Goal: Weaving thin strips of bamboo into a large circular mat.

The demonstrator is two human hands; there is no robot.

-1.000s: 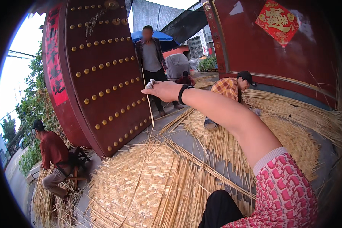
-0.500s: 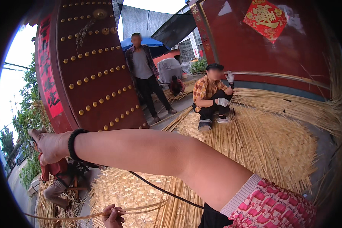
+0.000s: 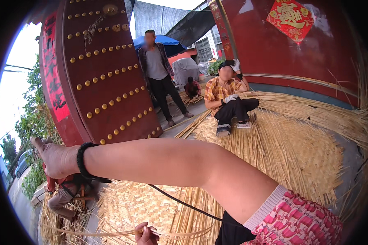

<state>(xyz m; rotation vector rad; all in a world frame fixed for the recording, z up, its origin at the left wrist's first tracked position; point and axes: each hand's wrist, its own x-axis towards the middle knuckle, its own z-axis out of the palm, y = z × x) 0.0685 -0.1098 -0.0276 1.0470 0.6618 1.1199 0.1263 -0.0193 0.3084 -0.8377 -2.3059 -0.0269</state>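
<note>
The person's left hand (image 3: 147,235) is showing at the lower edge, its grip pinching a slender, straw-coloured strip (image 3: 90,234) between thumb and fingers. The strip is stretching smoothly leftward from that hand and, on the other side, is bending into a thin curve in front of the near mat (image 3: 129,200), whose flat, glossy splints are crossing in a tight weave and fraying into ragged ends.

The right arm is reaching across to the left, wearing a patterned pink sleeve (image 3: 298,220) with a ribbed grey cuff (image 3: 267,207) and a black, knobbly wristband (image 3: 82,160). The right hand (image 3: 58,160) is turning its back to the view, so whether its grip is spread or pressed together cannot be told. A smooth black cord (image 3: 188,207) is slanting below the forearm.

Beyond, a co-worker (image 3: 223,93) in checked cloth and white gloves is sitting by a second, rounded woven mat (image 3: 310,151).
</note>
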